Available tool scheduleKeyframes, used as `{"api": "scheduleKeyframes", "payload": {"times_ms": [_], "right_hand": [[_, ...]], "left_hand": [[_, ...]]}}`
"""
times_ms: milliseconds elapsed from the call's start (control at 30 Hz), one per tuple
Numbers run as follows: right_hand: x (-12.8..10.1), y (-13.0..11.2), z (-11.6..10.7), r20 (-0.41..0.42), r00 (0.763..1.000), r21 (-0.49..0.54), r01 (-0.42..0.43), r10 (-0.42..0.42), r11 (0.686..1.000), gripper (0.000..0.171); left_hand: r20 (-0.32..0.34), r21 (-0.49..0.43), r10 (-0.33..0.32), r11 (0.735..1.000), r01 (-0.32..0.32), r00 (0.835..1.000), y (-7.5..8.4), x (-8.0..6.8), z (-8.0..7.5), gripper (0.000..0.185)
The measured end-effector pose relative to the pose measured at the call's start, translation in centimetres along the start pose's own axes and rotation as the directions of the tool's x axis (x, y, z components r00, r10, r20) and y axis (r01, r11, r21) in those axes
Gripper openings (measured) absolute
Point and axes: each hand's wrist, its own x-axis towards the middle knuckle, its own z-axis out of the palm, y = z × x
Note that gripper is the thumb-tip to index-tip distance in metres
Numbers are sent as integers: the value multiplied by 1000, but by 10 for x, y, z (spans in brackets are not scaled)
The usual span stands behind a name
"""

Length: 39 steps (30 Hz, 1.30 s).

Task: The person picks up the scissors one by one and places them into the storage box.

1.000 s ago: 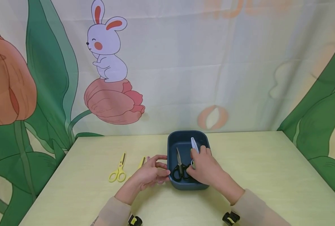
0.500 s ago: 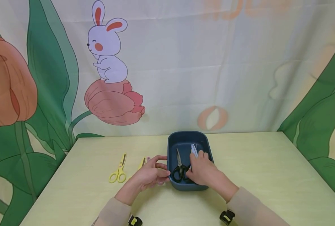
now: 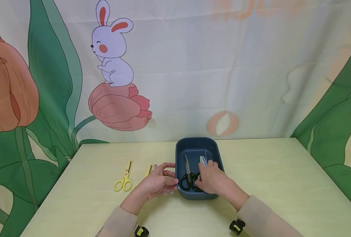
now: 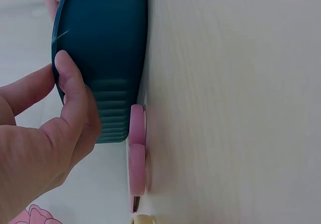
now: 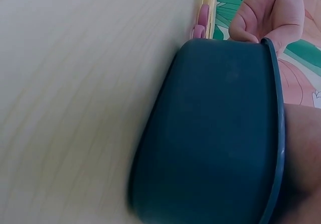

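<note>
A dark blue box (image 3: 196, 196) stands on the table, and my left hand (image 3: 160, 180) pinches its left rim between thumb and fingers. Seen from the left wrist, the thumb of the left hand (image 4: 55, 133) presses the box's outer wall. My right hand (image 3: 212, 178) reaches inside the box, its fingers round a pale blue-white tool (image 3: 203, 160) with a thin point showing beyond it; the hand hides the rest, so its kind is unclear. Black-handled scissors (image 3: 188, 177) lie in the box to the left. In the right wrist view the box wall hides the right hand's fingers.
Yellow scissors (image 3: 124, 180) lie on the table at left. Another yellow pair (image 3: 149, 169) is partly behind the left hand. Pink-handled scissors (image 4: 136, 169) lie beside the box, close to its base. A printed curtain (image 3: 178, 65) hangs behind the table.
My right hand has shifted slightly left and nearer, and the pale tool has come lower in the box, its top closer to the fingers. The left hand and box have stayed put.
</note>
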Motion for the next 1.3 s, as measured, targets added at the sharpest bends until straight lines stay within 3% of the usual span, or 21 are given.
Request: {"api": "scheduleKeyframes", "payload": {"times_ms": [467, 533, 633, 733, 833, 967, 1167, 1300], "right_hand": [[0, 0, 1, -111, 993, -103, 36, -48, 994, 60], [0, 1, 1, -136, 988, -108, 55, -70, 993, 57], [0, 3, 0, -184, 977, -94, 89, -105, 992, 39], [-1, 6, -3, -258, 956, -45, 134, -141, 990, 25], [-3, 10, -8, -327, 932, 34, 179, -158, 983, 21], [-3, 16, -12, -384, 913, 148, 210, -139, 967, 17], [-1, 29, -16, -476, 872, 208, 233, -110, 950, 12], [-3, 37, -20, -502, 862, 260, 232, -74, 937, 12]], "left_hand": [[5, 5, 5, 1000, -5, 1000, 1, 1, 0, 63], [6, 5, 4, 1000, -4, 1000, 1, 1, 0, 63], [8, 1, 4, 1000, -4, 1000, 1, 1, 0, 63], [9, 1, 6, 1000, -6, 1000, 0, 1, 0, 63], [7, 4, 8, 1000, -8, 1000, 0, 1, 0, 64], [9, 5, 11, 1000, -11, 1000, 0, 0, 0, 64], [4, 9, 10, 1000, -10, 1000, 0, 0, 0, 64], [6, 6, 11, 1000, -11, 1000, 0, 0, -1, 64]]}}
